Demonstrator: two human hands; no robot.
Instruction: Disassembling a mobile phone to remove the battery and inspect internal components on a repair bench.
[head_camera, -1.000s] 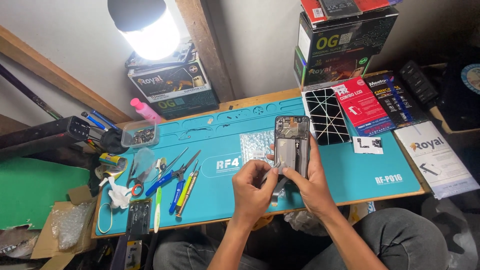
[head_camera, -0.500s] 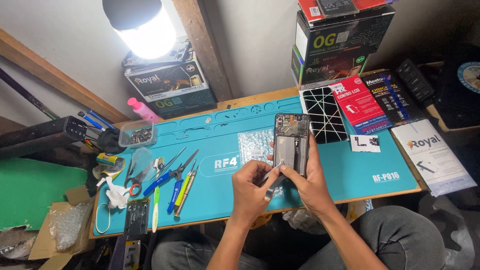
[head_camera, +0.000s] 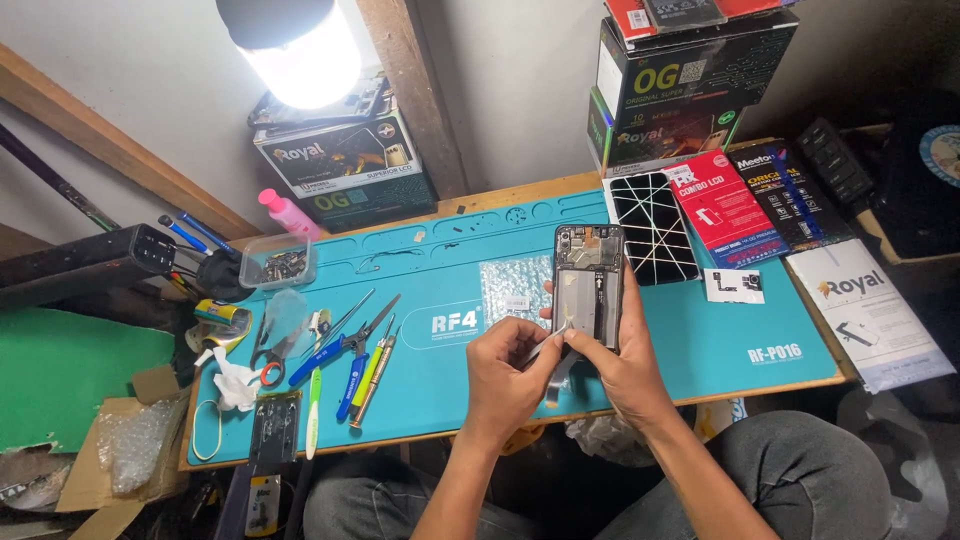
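- Opened phone (head_camera: 588, 285): back cover off, dark innards facing up; stands tilted on its lower end near the middle of the teal work mat (head_camera: 700, 345), at about 1 o'clock from the hands, probably so the lamp lights the inside.
- Right hand (head_camera: 622, 365): wrapped round the phone's lower half from behind, thumb across the front, steadying it.
- Left hand (head_camera: 505, 375): fingers pinched narrow on a thin grey strip or tool (head_camera: 553, 362) at the phone's bottom edge; which of the two cannot be told.
- Clear bubble pouch (head_camera: 515, 288): flat on the mat, just at 9 o'clock from the phone.
- Hand tools (head_camera: 350, 355): tweezers, cutters and drivers laid side by side at 9 o'clock, within the left hand's reach.
- Clear parts tub (head_camera: 278, 265): at 10 o'clock, beside a pink bottle (head_camera: 288, 212).
- Black-and-green box stack (head_camera: 680, 85): at 1 o'clock against the wall.
- Dark box (head_camera: 345, 165): at 11 o'clock, under the lamp (head_camera: 300, 40).
- Cracked black screen panel (head_camera: 652, 228), red flat package (head_camera: 722, 208), dark flat package (head_camera: 790, 195): side by side at 2 o'clock.
- White leaflet (head_camera: 868, 312): at 3 o'clock on the bench's edge.
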